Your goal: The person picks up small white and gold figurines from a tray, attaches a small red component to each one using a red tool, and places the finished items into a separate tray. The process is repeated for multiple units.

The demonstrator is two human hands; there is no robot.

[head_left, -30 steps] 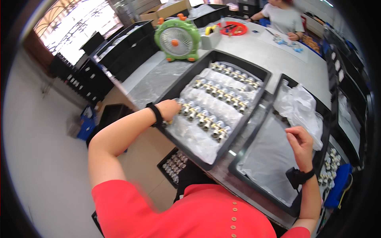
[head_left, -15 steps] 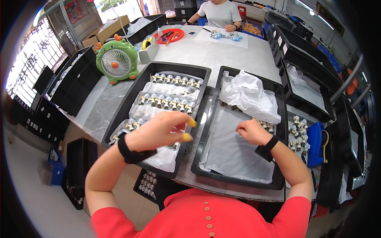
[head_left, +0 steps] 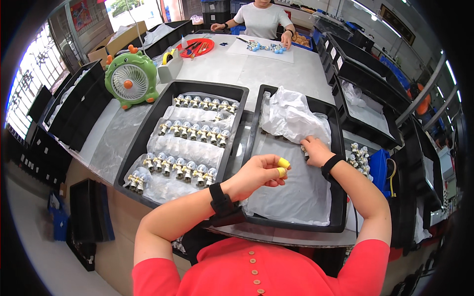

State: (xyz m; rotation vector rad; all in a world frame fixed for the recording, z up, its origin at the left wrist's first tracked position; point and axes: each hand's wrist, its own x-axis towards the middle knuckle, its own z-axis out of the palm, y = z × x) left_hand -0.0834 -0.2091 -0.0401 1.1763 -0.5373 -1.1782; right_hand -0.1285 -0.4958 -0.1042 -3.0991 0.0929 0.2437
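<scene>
At the near edge of the grey worktop (head_left: 276,74) two black trays lie side by side. The left tray (head_left: 148,133) holds three rows of small pale figurines (head_left: 190,130) standing on clear plastic sheet, one row toward the far end, one across the middle and one near the front edge. The right tray (head_left: 338,197) is lined with white sheet, and a crumpled heap of white wrapping (head_left: 291,116) sits in its far half. The left hand (head_left: 256,172) hovers over the near left part of the right tray, its fingers curled in loosely, two of them capped with yellow finger cots (head_left: 282,166); whether anything lies inside the curl cannot be told. The right hand (head_left: 315,149) rests on the lining by the right wall of that tray, just at the edge of the wrapping, with its fingertips pressed to something small that is mostly hidden. Both wrists wear black bands. A green fan (head_left: 131,79) stands at the far left of the worktop. At the far edge another person (head_left: 261,19) works over small blue pieces.
</scene>
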